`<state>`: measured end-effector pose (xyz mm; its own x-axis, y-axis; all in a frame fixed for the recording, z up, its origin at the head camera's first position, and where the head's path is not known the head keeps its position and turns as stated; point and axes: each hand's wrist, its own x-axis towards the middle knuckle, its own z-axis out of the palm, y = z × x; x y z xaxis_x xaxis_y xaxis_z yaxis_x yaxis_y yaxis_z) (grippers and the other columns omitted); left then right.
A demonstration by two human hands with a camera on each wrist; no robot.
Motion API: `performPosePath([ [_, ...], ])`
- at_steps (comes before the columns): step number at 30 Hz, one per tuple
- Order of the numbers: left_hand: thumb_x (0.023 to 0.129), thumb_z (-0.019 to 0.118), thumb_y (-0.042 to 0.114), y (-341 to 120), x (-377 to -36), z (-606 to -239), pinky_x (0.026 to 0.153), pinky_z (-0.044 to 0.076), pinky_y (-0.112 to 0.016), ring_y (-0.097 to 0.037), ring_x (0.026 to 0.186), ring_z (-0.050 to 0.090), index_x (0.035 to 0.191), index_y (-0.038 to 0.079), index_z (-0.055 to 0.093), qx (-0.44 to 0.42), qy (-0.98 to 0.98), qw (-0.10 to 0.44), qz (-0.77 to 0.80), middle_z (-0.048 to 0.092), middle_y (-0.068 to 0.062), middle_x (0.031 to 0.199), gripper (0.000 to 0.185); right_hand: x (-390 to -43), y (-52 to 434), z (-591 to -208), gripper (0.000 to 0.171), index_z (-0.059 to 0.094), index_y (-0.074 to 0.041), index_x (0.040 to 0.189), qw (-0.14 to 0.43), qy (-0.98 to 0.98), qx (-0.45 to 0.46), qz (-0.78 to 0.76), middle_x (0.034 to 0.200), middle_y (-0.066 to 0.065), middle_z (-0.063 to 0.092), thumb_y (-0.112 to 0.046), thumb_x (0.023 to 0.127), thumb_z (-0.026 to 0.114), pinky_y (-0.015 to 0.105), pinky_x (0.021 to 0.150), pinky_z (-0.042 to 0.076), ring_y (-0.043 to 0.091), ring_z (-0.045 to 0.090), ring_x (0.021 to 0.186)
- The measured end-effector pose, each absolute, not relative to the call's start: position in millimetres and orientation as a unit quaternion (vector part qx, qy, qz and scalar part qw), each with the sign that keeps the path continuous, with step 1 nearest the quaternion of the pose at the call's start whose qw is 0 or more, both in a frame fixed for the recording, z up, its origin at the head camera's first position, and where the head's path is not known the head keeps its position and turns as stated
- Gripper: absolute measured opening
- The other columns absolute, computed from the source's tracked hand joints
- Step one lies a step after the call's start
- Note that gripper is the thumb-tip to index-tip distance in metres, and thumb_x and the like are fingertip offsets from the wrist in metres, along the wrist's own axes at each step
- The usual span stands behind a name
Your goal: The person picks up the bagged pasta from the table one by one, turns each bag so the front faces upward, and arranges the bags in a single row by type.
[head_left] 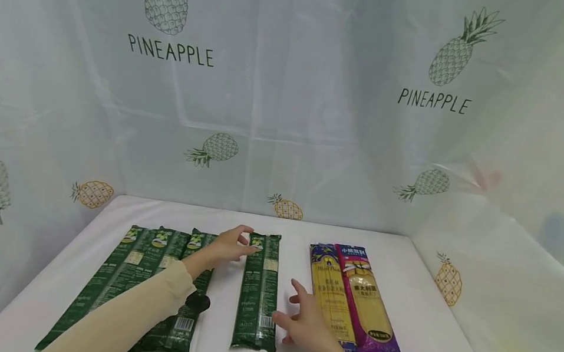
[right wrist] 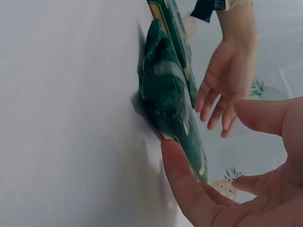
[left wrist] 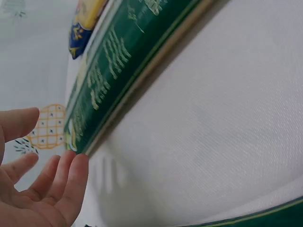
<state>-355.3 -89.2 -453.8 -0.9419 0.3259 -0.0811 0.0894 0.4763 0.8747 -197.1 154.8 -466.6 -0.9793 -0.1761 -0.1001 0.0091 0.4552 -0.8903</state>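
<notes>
A green spaghetti pack (head_left: 259, 292) lies lengthwise on the white table between my two hands. Near its far end is my left hand (head_left: 230, 245), fingers spread and fairly straight. In the left wrist view the fingertips of this hand (left wrist: 42, 189) come close to the pack's end; contact is hard to tell. My right hand (head_left: 307, 325) is beside the pack's near right edge, thumb and fingers apart. From the right wrist view, one fingertip of that hand (right wrist: 251, 179) appears at the edge of the green pack (right wrist: 163, 94). Neither hand grips it.
Several more green packs (head_left: 110, 278) lie overlapping at the left, partly behind my left sleeve (head_left: 135, 317). To the right, a yellow-and-blue pasta pack (head_left: 331, 289) lies against a purple one (head_left: 369, 300). A pineapple-print curtain (head_left: 292, 100) hangs around the table (head_left: 430, 350).
</notes>
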Motion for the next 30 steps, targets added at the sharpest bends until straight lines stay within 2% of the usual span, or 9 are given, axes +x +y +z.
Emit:
performPosePath([
  [5, 0.103, 0.073, 0.026, -91.1, -356.7, -461.7, 0.084, 0.06, -0.045, -0.03, 0.103, 0.069, 0.164, 0.012, 0.04, 0.104, 0.859, 0.127, 0.484, 0.059, -0.02, 0.135, 0.071, -201.6, 142.0, -471.6, 0.101, 0.027, -0.005, 0.167, 0.101, 0.873, -0.043, -0.474, 0.136, 0.024, 0.053, -0.037, 0.092, 0.085, 0.049, 0.083, 0.059, 0.024, 0.064, 0.096],
  [8, 0.103, 0.073, 0.025, -92.2, -357.7, -466.0, 0.084, 0.06, -0.043, -0.028, 0.103, 0.068, 0.165, 0.013, 0.038, 0.097, 0.857, 0.136, 0.488, 0.06, -0.021, 0.134, 0.072, -204.6, 136.9, -473.1, 0.102, 0.029, -0.004, 0.166, 0.099, 0.886, -0.045, -0.45, 0.13, 0.021, 0.056, -0.041, 0.09, 0.086, 0.058, 0.092, 0.054, 0.028, 0.059, 0.103],
  [11, 0.103, 0.073, 0.025, -93.0, -358.0, -469.0, 0.085, 0.061, -0.043, -0.026, 0.103, 0.069, 0.166, 0.012, 0.037, 0.094, 0.856, 0.138, 0.489, 0.062, -0.02, 0.132, 0.074, -207.1, 133.0, -473.9, 0.105, 0.029, -0.002, 0.166, 0.099, 0.891, -0.048, -0.441, 0.127, 0.021, 0.057, -0.041, 0.088, 0.087, 0.062, 0.096, 0.052, 0.03, 0.058, 0.106],
  [22, 0.1, 0.077, 0.027, -86.0, -359.2, -473.8, 0.085, 0.061, -0.042, -0.025, 0.101, 0.071, 0.166, 0.01, 0.035, 0.102, 0.857, 0.141, 0.485, 0.065, -0.019, 0.129, 0.08, -212.3, 126.3, -473.3, 0.113, 0.033, 0.003, 0.164, 0.089, 0.908, -0.069, -0.404, 0.13, 0.027, 0.052, -0.033, 0.078, 0.098, 0.06, 0.098, 0.052, 0.03, 0.057, 0.104],
  [27, 0.099, 0.078, 0.029, -80.3, -361.8, -476.2, 0.083, 0.059, -0.042, -0.022, 0.091, 0.071, 0.166, 0.007, 0.035, 0.111, 0.869, 0.135, 0.462, 0.068, -0.017, 0.12, 0.083, -213.8, 126.7, -473.5, 0.11, 0.038, 0.004, 0.162, 0.089, 0.915, -0.084, -0.385, 0.133, 0.028, 0.052, -0.034, 0.078, 0.098, 0.058, 0.096, 0.053, 0.029, 0.057, 0.103],
  [30, 0.097, 0.08, 0.033, -76.7, -361.4, -476.1, 0.091, 0.057, -0.048, -0.026, 0.095, 0.072, 0.165, 0.008, 0.036, 0.108, 0.879, 0.133, 0.444, 0.067, -0.019, 0.125, 0.084, -214.3, 126.8, -474.4, 0.109, 0.039, 0.005, 0.161, 0.086, 0.917, -0.094, -0.379, 0.132, 0.026, 0.054, -0.034, 0.078, 0.097, 0.055, 0.092, 0.054, 0.026, 0.056, 0.1],
])
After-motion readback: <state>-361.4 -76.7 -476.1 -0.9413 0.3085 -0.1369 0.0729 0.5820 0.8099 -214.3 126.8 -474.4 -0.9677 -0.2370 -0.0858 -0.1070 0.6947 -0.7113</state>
